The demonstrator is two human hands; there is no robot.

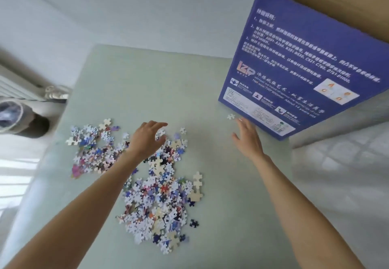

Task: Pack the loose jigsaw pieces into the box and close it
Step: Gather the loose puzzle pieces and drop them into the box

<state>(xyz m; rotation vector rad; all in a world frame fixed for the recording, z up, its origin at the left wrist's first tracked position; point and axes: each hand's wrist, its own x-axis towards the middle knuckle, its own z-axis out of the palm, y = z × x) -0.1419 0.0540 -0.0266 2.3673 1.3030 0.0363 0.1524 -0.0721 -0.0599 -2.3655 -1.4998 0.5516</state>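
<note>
Beside the box [294, 75], her left hand [145, 140] curled over the pieces [155, 195] to scoop; right hand [248, 138] spread, steadying it.

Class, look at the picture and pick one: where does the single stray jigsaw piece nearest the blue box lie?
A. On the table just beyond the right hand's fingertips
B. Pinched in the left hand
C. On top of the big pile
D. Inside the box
A: the stray piece lies alone on the table, just past the right hand and beside the lower edge of the blue box.
</note>
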